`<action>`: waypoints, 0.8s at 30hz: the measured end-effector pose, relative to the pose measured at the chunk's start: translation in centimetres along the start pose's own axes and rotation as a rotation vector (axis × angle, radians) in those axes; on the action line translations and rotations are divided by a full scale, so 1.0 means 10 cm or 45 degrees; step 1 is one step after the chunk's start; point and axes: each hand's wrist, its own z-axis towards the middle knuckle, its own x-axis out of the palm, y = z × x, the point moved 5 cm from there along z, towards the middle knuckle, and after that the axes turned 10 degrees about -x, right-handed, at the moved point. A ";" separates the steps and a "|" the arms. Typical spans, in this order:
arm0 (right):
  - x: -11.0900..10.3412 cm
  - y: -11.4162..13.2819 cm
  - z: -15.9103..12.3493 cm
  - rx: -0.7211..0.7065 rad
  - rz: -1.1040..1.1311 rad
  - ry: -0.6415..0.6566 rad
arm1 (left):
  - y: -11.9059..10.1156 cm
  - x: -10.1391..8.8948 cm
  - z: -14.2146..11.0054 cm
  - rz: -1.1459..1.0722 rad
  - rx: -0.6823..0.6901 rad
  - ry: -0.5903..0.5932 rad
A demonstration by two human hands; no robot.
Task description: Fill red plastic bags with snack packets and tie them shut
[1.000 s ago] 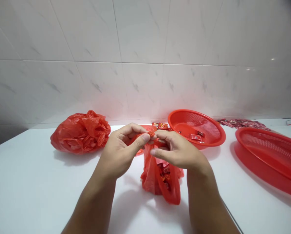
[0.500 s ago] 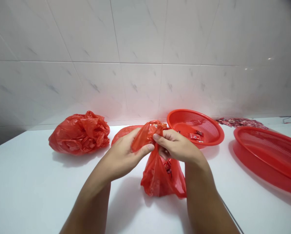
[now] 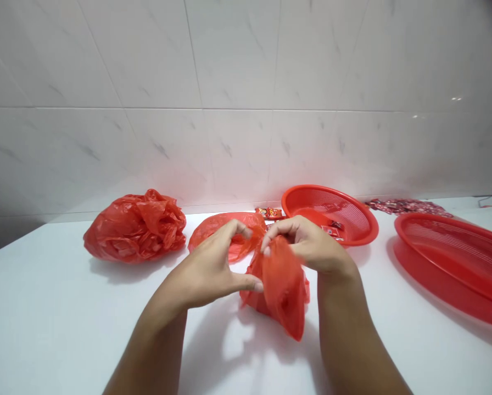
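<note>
In the middle of the head view, a red plastic bag (image 3: 285, 291) rests on the white table, its top flopped over toward me and slightly blurred. My right hand (image 3: 301, 241) pinches the gathered neck of this bag from the right. On the left side, my left hand (image 3: 217, 266) has its thumb and fingers spread apart in a C shape. Its thumb tip lies at the bag's left side, and nothing is held in it. Whatever the bag contains is hidden by the folded plastic.
Behind my hands lies a flattened red bag (image 3: 208, 222), with small red packets (image 3: 269, 213) beside it. A big crumpled bundle of red bags (image 3: 134, 227) sits at left. Two red baskets, one round (image 3: 363, 211) holding packets and one larger (image 3: 447, 274), stand right, near a packet pile (image 3: 408, 207).
The bag's raised top has come down and folded toward me, covering the packets seen inside it. My left hand has let go and opened. My right hand still grips the neck.
</note>
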 end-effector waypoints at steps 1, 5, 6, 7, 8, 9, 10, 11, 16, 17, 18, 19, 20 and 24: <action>0.01 0.01 -0.01 0.006 -0.010 0.037 | 0.00 0.05 0.04 -0.082 0.029 0.106; 0.01 0.08 -0.04 -0.105 -0.211 0.092 | 0.03 0.24 0.16 -0.321 -0.011 0.463; -0.01 0.10 -0.05 -0.150 -0.325 0.050 | 0.06 0.25 0.19 -0.327 -0.052 0.463; -0.04 0.12 -0.06 -0.183 -0.448 -0.007 | 0.08 0.26 0.22 -0.313 -0.087 0.438; -0.06 0.14 -0.06 -0.203 -0.567 -0.066 | 0.11 0.25 0.24 -0.291 -0.112 0.397; -0.08 0.15 -0.06 -0.220 -0.671 -0.115 | 0.13 0.23 0.26 -0.275 -0.134 0.345; -0.09 0.16 -0.06 -0.246 -0.752 -0.143 | 0.16 0.22 0.27 -0.270 -0.160 0.290; -0.08 0.17 -0.05 -0.287 -0.807 -0.152 | 0.19 0.20 0.28 -0.275 -0.194 0.238; 0.06 0.18 0.01 -0.503 -0.835 -0.051 | 0.18 0.23 0.29 -0.429 -0.196 0.248; 0.08 0.18 0.02 -0.509 -0.808 -0.041 | 0.15 0.23 0.29 -0.452 -0.152 0.288; 0.10 0.18 0.02 -0.504 -0.777 -0.034 | 0.11 0.22 0.28 -0.450 -0.119 0.303; 0.11 0.19 0.02 -0.490 -0.741 -0.033 | 0.09 0.19 0.28 -0.414 -0.102 0.290; 0.12 0.19 0.02 -0.470 -0.701 -0.028 | 0.09 0.15 0.28 -0.342 -0.098 0.245; 0.10 0.15 -0.06 -0.360 -0.570 0.025 | 0.28 -0.08 0.20 0.108 -0.163 -0.060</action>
